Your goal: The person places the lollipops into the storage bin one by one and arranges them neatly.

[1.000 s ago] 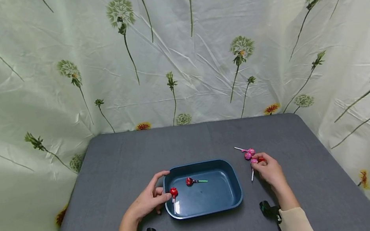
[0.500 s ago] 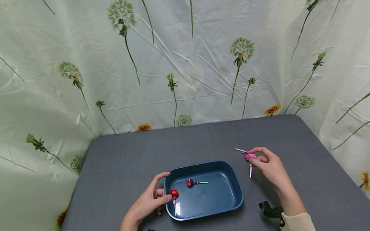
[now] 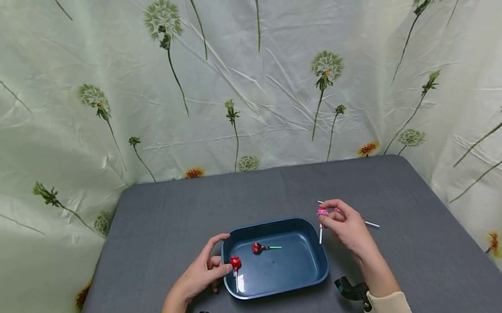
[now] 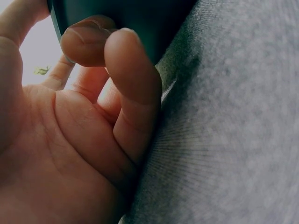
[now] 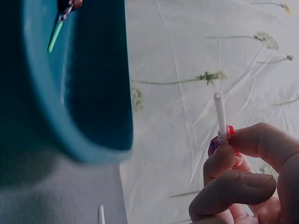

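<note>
My left hand (image 3: 202, 269) grips the left end of a blue tray (image 3: 281, 290), thumb over the rim and index finger at the far corner. In the left wrist view its other fingers (image 4: 135, 79) curl beside the tray wall. In the tray lie a red lollipop (image 3: 235, 262) with a white stick and a dark red lollipop (image 3: 257, 248) with a green stick. My right hand (image 3: 346, 226) pinches a pink-wrapped lollipop (image 3: 322, 212) just right of the tray; its white stick (image 5: 221, 114) shows clearly in the right wrist view.
Beyond the right hand, a white stick (image 3: 372, 224) pokes out on the grey table (image 3: 257, 196); its head is hidden. Another stick end (image 3: 319, 202) shows behind the fingers. A flower-print curtain (image 3: 266, 94) hangs behind and at the sides.
My right hand has moved left toward the tray, with the pink lollipop now in its fingers. A white stick has come into view to its right. The left hand keeps its place.
</note>
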The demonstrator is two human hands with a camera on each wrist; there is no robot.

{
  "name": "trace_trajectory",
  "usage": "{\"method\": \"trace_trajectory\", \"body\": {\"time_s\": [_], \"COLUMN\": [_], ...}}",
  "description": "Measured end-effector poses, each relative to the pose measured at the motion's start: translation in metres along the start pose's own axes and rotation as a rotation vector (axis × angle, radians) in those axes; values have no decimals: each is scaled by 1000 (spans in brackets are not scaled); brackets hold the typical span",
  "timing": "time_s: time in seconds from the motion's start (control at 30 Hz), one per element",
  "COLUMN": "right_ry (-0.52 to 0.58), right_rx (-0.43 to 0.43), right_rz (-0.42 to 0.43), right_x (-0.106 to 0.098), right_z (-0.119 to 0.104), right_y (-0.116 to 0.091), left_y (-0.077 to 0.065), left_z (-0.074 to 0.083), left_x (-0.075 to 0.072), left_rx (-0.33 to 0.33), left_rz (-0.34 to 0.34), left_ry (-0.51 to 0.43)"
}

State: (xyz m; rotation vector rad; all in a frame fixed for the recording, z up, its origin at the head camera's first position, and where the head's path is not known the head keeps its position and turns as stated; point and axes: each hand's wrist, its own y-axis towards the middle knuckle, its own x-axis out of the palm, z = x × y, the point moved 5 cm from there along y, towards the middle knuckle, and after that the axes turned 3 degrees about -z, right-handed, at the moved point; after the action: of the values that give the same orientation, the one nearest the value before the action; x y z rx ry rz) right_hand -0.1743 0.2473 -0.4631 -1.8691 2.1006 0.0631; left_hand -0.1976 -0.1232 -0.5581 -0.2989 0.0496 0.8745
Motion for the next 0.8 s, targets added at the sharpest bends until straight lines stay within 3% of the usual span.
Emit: {"method": "trace_trajectory", "body": {"time_s": [0.8], "right_ry": [14], "right_rx": [-88], "right_rz": [-157], "right_x": [63], "right_z": [-21], "right_y": [-8], "left_y": [-2], "left_z": [2], "left_x": [1], "left_rx": [-11], "left_rz": [8], "left_ry": [8]}}
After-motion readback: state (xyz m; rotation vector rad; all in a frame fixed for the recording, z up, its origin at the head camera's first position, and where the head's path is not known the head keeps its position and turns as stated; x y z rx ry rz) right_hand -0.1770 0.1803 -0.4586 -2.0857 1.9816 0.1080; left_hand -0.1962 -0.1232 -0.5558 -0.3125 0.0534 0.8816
